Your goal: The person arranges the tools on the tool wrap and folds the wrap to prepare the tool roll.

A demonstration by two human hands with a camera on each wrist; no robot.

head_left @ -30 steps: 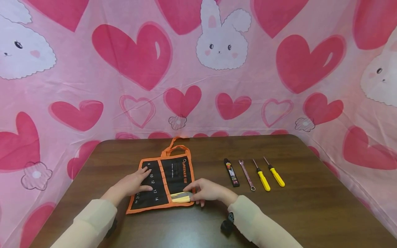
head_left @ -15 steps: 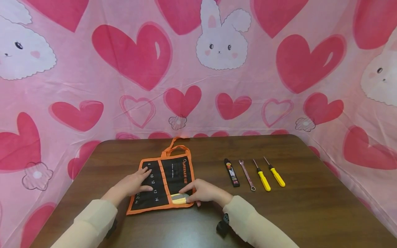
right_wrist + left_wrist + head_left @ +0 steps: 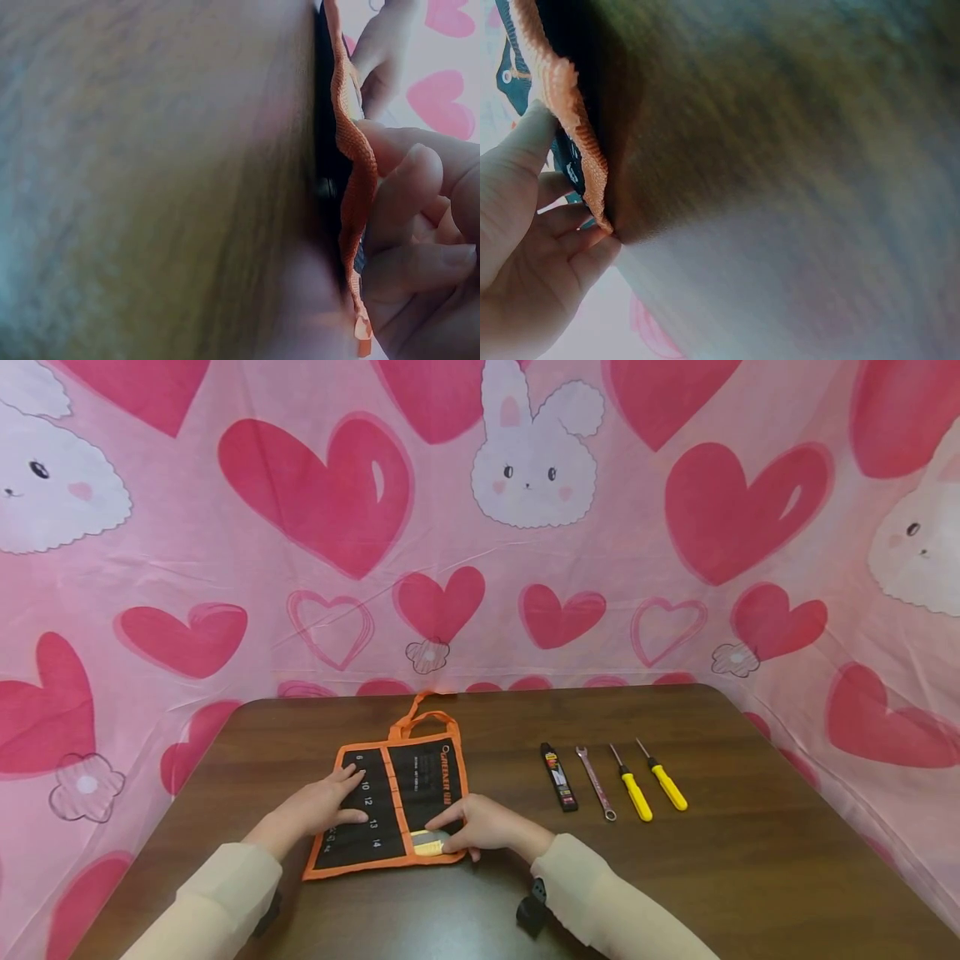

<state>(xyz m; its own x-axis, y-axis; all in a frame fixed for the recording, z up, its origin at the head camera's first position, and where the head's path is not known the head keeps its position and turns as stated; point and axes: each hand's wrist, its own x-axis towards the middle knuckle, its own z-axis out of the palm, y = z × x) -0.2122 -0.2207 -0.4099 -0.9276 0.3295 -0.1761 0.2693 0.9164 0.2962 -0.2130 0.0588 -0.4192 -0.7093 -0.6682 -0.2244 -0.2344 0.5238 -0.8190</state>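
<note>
A black tool pouch [image 3: 424,777] with orange trim lies flat on the table, size numbers printed down its left panel. My left hand [image 3: 318,806] rests on that panel with its fingers spread; in the left wrist view, its fingers are at the pouch's orange edge [image 3: 577,112]. Along the pouch's lower right edge lies a yellow-and-grey utility knife [image 3: 427,848]. My right hand [image 3: 491,824] pinches the knife's right end, thumb low and index finger above it. In the right wrist view, curled fingers [image 3: 409,187] sit right against the wavy orange trim [image 3: 358,172], and the knife is mostly hidden.
Right of the pouch, a black slim packaged item [image 3: 559,778], a combination wrench [image 3: 596,783] and two yellow-handled screwdrivers [image 3: 636,795] lie in a row. An orange strap [image 3: 423,718] loops from the pouch's top. A pink heart-patterned cloth [image 3: 600,552] hangs behind the brown table [image 3: 720,877].
My right hand has moved a little left, pushing the utility knife further left along the pouch. The left hand stays in place.
</note>
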